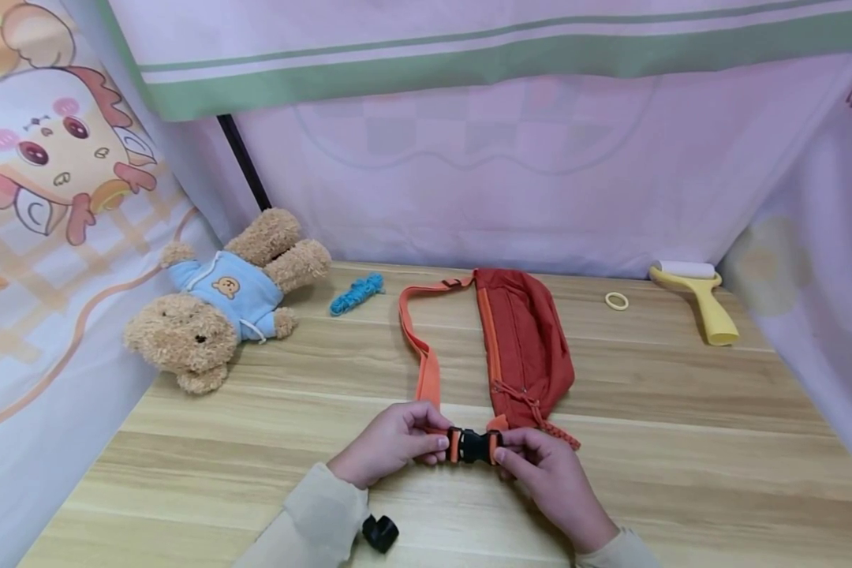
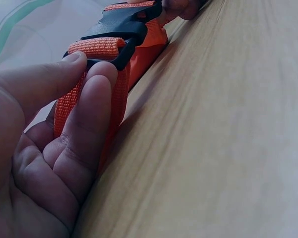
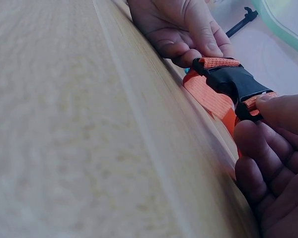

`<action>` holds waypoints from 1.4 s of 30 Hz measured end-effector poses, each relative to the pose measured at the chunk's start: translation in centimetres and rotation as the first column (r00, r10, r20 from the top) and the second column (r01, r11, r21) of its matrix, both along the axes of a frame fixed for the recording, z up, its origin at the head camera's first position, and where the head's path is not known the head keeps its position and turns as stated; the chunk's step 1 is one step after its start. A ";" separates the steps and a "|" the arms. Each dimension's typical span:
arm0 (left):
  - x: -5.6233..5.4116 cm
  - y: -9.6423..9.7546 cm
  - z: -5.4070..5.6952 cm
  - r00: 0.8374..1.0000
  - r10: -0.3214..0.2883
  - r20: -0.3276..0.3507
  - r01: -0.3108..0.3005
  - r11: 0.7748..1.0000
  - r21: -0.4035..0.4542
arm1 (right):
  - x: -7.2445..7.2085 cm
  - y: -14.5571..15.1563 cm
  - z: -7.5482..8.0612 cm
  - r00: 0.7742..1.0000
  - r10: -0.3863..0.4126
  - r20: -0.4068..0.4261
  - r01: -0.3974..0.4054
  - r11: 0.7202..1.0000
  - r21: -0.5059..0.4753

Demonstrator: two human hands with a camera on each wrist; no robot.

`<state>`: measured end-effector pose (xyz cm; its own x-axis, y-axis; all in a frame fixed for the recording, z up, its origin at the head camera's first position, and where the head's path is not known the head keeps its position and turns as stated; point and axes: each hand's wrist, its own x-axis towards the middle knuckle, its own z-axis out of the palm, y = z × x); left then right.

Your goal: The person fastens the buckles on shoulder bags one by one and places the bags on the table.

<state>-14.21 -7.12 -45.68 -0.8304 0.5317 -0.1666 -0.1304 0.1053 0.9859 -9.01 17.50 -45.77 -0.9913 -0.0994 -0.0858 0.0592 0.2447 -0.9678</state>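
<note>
A red waist bag (image 1: 536,339) lies on the wooden table, its orange strap (image 1: 428,377) looping out to the left and round to the front. At the strap's front, a black side-release buckle (image 1: 476,446) has its two halves joined together. My left hand (image 1: 396,443) pinches the left end of the buckle, thumb on top of the webbing (image 2: 95,47). On the other end, my right hand (image 1: 552,477) pinches the buckle where the webbing (image 3: 251,103) threads through it. Both hands hold it close over the table, just in front of the bag.
Left of the bag lie a teddy bear (image 1: 220,304) in a blue top and a blue cord bundle (image 1: 357,294). To the right are a pale yellow ring (image 1: 616,301) and a yellow-handled lint roller (image 1: 710,312). A small black object (image 1: 380,534) is beside my left sleeve.
</note>
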 end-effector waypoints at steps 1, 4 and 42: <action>0.0 0.0 0.0 1.000 0.000 0.001 0.000 1.000 0.000 | 0.0 0.0 0.0 1.000 0.000 -0.001 0.000 1.000 0.002; 0.0 0.0 -0.1 1.000 0.000 0.004 0.000 1.000 0.002 | 0.0 0.0 0.0 1.000 -0.001 -0.002 0.001 1.000 0.007; -0.3 0.0 -0.3 1.000 -0.009 0.027 0.009 1.000 0.005 | 0.0 0.0 0.0 1.000 0.016 -0.010 -0.016 1.000 0.017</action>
